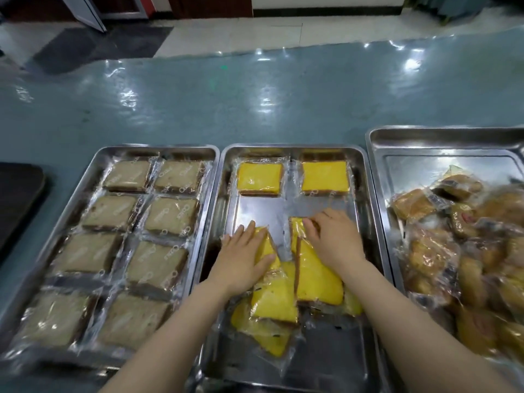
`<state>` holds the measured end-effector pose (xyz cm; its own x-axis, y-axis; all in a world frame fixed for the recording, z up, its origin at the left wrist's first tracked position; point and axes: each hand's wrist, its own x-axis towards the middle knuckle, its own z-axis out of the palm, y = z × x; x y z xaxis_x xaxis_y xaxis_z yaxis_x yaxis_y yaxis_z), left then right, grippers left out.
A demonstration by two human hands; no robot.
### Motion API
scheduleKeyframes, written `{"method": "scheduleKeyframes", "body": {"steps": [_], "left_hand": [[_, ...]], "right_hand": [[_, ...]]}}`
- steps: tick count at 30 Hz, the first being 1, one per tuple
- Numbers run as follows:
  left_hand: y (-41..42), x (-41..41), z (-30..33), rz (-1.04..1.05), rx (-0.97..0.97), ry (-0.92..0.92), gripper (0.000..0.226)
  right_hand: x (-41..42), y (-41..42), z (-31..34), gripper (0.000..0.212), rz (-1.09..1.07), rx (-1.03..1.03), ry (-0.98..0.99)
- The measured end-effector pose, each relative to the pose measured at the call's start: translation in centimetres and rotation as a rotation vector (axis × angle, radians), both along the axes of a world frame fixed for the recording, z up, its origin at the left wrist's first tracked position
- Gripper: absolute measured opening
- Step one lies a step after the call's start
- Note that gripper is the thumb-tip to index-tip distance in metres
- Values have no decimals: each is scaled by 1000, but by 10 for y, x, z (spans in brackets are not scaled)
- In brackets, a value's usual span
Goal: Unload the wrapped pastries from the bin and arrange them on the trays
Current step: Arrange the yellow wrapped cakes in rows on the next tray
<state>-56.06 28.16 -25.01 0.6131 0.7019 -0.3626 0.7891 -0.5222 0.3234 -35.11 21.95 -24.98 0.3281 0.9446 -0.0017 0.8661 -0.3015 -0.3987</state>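
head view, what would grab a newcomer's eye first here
The bright yellow wrapped cakes piled in the middle tray, with the left hand pressing flat on one and the right hand on another. Two more yellow cakes sit neatly at its far end. The left tray holds tidy rows of brown cakes; the right tray a jumble of wrapped buns.

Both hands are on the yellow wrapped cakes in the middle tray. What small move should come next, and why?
Probably slide the cake under the right hand up into the bare strip below the two placed cakes. The middle tray has only that far row set, the left tray shows a tidy two-column grid, and the near yellow cakes lie overlapped. The left hand can follow.
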Motion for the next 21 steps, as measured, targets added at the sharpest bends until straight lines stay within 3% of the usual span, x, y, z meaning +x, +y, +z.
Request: {"method": "scheduleKeyframes", "body": {"steps": [7, 10, 11, 15, 17, 21], "left_hand": [[-33, -21, 9, 35, -88, -103, 69], [-42, -30, 20, 186, -228, -298, 58], [-43, -33, 23, 261, -242, -380, 52], [-47, -47, 32, 341, -66, -517, 41], [-48, -53, 34, 300, -49, -469, 43], [-47, -55, 29, 132, -75, -305, 33]], "right_hand": [[-23, -45, 8, 49, -12, -65, -1], [-18, -54, 22, 66, -9, -154, 156], [-12, -56, 27, 64, 13, -196, 231], [3, -64, 37, 17, 112, -277, 333], [3, -64, 38, 7, 28, -216, 374], [7, -57, 37, 9, -219, -4, 473]]}}
